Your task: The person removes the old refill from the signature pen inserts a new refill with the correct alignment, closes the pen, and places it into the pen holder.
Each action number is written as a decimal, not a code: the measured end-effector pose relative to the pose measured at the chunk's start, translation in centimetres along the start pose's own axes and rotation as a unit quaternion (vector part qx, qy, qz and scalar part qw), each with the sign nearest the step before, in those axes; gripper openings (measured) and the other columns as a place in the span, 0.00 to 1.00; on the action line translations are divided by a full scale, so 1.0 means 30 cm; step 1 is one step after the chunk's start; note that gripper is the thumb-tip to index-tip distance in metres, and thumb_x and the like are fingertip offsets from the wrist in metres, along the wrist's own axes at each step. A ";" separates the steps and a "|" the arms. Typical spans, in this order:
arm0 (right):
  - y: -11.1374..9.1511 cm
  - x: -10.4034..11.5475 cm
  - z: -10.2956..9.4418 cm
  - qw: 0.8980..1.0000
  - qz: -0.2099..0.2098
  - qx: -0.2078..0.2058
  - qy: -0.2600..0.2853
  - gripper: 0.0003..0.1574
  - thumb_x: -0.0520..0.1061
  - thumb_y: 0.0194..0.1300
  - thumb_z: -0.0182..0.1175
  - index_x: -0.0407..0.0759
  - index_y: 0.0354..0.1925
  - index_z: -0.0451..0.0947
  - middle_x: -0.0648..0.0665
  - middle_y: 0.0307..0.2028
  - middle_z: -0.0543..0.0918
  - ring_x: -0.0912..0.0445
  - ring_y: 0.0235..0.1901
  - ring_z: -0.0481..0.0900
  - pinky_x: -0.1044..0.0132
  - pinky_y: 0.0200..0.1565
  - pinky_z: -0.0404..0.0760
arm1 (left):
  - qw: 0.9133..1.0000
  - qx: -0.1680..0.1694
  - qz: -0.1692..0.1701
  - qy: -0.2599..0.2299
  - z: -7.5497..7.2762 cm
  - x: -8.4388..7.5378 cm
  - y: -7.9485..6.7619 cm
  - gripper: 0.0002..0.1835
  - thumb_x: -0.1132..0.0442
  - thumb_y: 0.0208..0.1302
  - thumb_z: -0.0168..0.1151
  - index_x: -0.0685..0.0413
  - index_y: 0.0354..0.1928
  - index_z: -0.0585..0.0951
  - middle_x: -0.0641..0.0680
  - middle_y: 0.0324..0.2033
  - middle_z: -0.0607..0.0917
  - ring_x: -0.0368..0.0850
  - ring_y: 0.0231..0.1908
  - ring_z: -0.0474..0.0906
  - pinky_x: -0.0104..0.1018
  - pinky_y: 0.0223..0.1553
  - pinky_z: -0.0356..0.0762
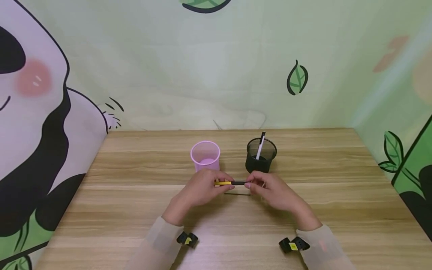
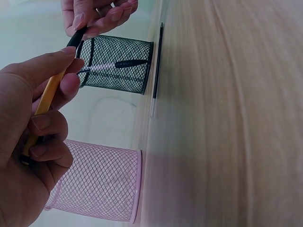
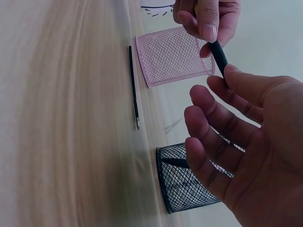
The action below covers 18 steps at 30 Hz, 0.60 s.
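Both hands meet over the table at a yellow pen (image 1: 223, 183) with a black grip section (image 1: 238, 183). My left hand (image 1: 205, 186) grips the yellow barrel, with fingers curled round it in the left wrist view. The thumb and index finger of my right hand (image 1: 275, 189) pinch the black end, while its other fingers are loosely bent. A thin black ink refill (image 2: 158, 66) lies on the table below the hands. In the right wrist view the refill (image 3: 133, 87) shows its metal tip toward the black mesh cup.
Behind the left hand stands a pink mesh pen cup (image 1: 206, 153). To its right is a black mesh pen cup (image 1: 258, 165) with a white and black pen (image 1: 260, 146) leaning inside. The wooden table (image 1: 118, 210) ends at a printed backdrop (image 1: 152, 75).
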State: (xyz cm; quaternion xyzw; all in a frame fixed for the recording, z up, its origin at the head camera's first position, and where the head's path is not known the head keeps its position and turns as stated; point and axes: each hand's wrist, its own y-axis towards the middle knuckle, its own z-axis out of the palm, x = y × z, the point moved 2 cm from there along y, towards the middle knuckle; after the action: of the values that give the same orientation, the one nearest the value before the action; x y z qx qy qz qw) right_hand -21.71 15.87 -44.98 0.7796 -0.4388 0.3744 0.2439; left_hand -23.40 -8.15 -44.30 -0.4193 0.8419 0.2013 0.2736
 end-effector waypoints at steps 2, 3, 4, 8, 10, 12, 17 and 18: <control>0.000 -0.002 0.006 1.000 0.000 0.003 0.000 0.08 0.47 0.78 0.59 0.45 0.44 0.82 0.44 0.31 0.85 0.60 0.28 0.76 0.68 0.33 0.76 | 1.000 0.001 -0.001 -0.001 0.001 0.004 -0.002 0.08 0.48 0.70 0.69 0.37 0.46 0.91 0.36 0.40 0.91 0.33 0.31 0.78 0.31 0.34 0.77; 0.000 -0.003 0.008 1.000 0.001 0.005 0.001 0.10 0.48 0.78 0.58 0.44 0.44 0.82 0.44 0.31 0.85 0.59 0.28 0.76 0.68 0.33 0.76 | 1.000 0.003 -0.002 -0.003 0.002 0.005 -0.004 0.09 0.48 0.70 0.69 0.37 0.46 0.91 0.36 0.41 0.91 0.33 0.31 0.78 0.31 0.34 0.77; 0.001 -0.004 0.011 1.000 0.002 0.007 0.001 0.10 0.48 0.79 0.58 0.44 0.44 0.82 0.44 0.31 0.85 0.59 0.28 0.76 0.68 0.32 0.75 | 1.000 0.004 -0.002 -0.004 0.002 0.006 -0.005 0.09 0.48 0.70 0.69 0.38 0.46 0.91 0.36 0.41 0.91 0.34 0.31 0.78 0.31 0.34 0.77; 0.001 -0.007 0.018 1.000 0.003 0.011 -0.002 0.12 0.50 0.80 0.56 0.45 0.42 0.82 0.45 0.31 0.84 0.59 0.29 0.75 0.68 0.32 0.75 | 1.000 0.007 -0.001 -0.003 0.001 0.010 -0.010 0.09 0.48 0.70 0.68 0.38 0.47 0.91 0.37 0.43 0.91 0.34 0.32 0.79 0.31 0.35 0.78; 0.002 -0.006 0.020 1.000 0.002 0.011 -0.003 0.13 0.50 0.80 0.55 0.45 0.42 0.82 0.46 0.31 0.84 0.59 0.29 0.76 0.68 0.33 0.75 | 1.000 0.007 0.003 -0.002 0.000 0.010 -0.010 0.10 0.48 0.70 0.68 0.38 0.47 0.91 0.38 0.44 0.91 0.33 0.33 0.79 0.31 0.36 0.78; 0.002 -0.004 0.020 1.000 0.000 0.010 -0.004 0.13 0.49 0.80 0.55 0.44 0.42 0.82 0.45 0.31 0.85 0.59 0.30 0.76 0.67 0.34 0.76 | 1.000 0.007 0.006 -0.001 -0.002 0.009 -0.010 0.10 0.48 0.70 0.68 0.39 0.47 0.91 0.38 0.44 0.91 0.33 0.33 0.79 0.31 0.37 0.77; 0.000 0.003 0.018 1.000 0.000 0.006 -0.003 0.12 0.46 0.80 0.55 0.43 0.42 0.82 0.44 0.30 0.85 0.56 0.31 0.78 0.67 0.37 0.77 | 1.000 0.006 0.008 0.003 -0.005 0.009 -0.005 0.10 0.47 0.70 0.68 0.39 0.47 0.90 0.37 0.44 0.91 0.33 0.32 0.79 0.31 0.36 0.77; 0.000 0.003 0.018 1.000 0.000 0.006 -0.003 0.12 0.46 0.80 0.54 0.43 0.42 0.82 0.44 0.30 0.85 0.55 0.31 0.79 0.67 0.37 0.77 | 1.000 0.007 0.008 0.004 -0.006 0.009 -0.004 0.10 0.47 0.70 0.67 0.39 0.47 0.90 0.37 0.43 0.91 0.33 0.32 0.79 0.31 0.36 0.77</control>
State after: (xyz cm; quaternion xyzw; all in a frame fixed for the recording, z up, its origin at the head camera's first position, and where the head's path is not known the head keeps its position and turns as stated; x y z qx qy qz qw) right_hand -21.48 15.44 -45.22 0.7821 -0.4372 0.3748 0.2381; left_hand -23.48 -8.49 -44.36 -0.4118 0.8473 0.1962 0.2720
